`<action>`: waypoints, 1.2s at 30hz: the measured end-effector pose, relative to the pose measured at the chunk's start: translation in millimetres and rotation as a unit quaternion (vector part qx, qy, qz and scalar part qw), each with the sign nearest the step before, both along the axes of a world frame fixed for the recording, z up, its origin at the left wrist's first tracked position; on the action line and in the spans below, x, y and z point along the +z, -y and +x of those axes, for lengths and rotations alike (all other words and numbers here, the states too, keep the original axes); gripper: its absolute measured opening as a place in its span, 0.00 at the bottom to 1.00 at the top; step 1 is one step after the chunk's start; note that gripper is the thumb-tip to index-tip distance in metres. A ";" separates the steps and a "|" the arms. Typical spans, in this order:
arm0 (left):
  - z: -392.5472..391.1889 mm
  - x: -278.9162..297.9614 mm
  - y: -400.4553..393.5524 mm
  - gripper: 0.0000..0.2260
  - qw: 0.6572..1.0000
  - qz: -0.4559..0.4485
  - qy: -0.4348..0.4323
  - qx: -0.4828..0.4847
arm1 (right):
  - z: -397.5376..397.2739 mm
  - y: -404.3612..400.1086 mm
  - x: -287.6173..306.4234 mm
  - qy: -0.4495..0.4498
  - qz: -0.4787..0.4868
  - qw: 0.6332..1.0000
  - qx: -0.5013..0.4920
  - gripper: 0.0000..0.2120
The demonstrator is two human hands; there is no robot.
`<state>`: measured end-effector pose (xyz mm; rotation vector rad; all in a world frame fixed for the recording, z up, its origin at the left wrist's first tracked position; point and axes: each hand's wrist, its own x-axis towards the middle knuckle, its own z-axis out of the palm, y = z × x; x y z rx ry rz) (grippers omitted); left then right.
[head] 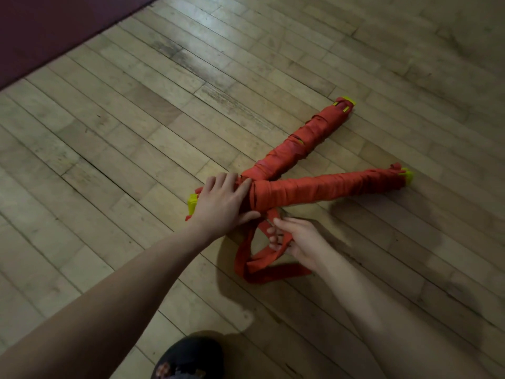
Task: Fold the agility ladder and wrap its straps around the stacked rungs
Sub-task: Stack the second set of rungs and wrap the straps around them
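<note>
- Dark red mat (41,31) fills the top left corner, its edge running diagonally across the wooden floor (136,132).
- Dark shoe (188,356) at the bottom edge, left of centre, on the floor.
- Left hand (218,201) lies flat, fingers straight and spread, pressing down on the left end of the nearer bundle, where yellow rung ends (192,201) stick out from under the palm.
- Nearer bundle (328,187) is a stack of rungs wound in red strap, lying on the floor and running right to a yellow tip.
- Second bundle (300,140), also wrapped in red, angles up and right; the two meet in a V just right of the left hand, touching there.
- Loose strap (262,265) hangs from under the nearer bundle and loops on the floor in front of it.
- Right hand (297,242) has its fingers curled round the loose strap, just below the bundles' meeting point.
- Both bare forearms cover the floor at the bottom of the view.
</note>
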<state>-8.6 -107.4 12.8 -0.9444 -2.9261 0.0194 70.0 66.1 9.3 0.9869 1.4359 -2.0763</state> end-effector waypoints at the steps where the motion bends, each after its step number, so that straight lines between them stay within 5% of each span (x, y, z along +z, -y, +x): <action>1: -3.2 2.1 0.3 0.29 1.000 -0.005 0.011 -0.002 | 1.6 -0.1 -0.9 -0.001 0.003 1.000 -0.001 0.04; 15: -17.0 10.6 13.4 0.28 0.995 0.099 0.024 -0.013 | -11.2 -5.1 -3.1 -0.047 0.008 0.999 0.016 0.08; 22: -28.9 8.3 40.1 0.26 0.984 0.150 0.067 0.069 | -35.7 8.7 -4.0 -0.102 0.184 0.973 0.095 0.13; 26: -26.5 7.6 43.5 0.26 0.985 0.146 0.040 0.082 | -46.8 24.4 -17.9 -0.129 0.203 0.961 0.136 0.14; 36: -34.5 5.2 46.2 0.27 0.988 0.126 0.054 0.073 | -57.4 39.0 -17.0 -0.037 0.165 0.980 0.108 0.05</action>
